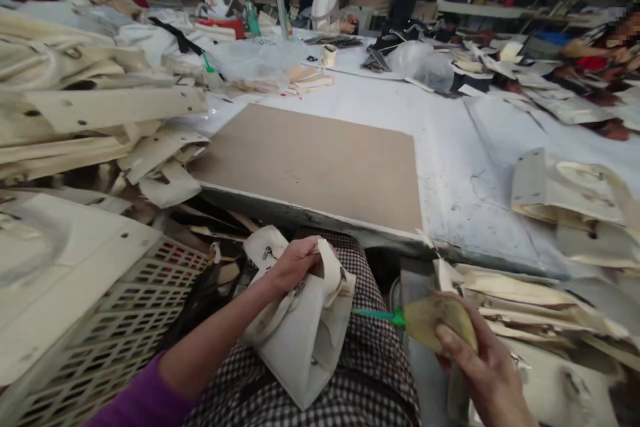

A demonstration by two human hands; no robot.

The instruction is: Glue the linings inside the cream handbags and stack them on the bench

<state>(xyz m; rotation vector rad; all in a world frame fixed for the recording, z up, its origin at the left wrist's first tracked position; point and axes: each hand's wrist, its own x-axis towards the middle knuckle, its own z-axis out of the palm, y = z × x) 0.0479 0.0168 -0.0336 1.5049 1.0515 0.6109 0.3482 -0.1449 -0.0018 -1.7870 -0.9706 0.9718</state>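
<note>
One cream canvas bag (305, 340) lies on my checked lap at 6 o'clock, just below the bench (465, 173) edge. My left hand (295, 263) is closed over its top fold, fingers curled into the cloth. At 4 o'clock my right hand (475, 360) pinches one yellowish piece (440, 323), from which one green tool handle (380, 314) juts toward 9 o'clock. One brown board (315, 163) lies at 12 o'clock, one plastic crate (125, 320) at 8 o'clock.
</note>
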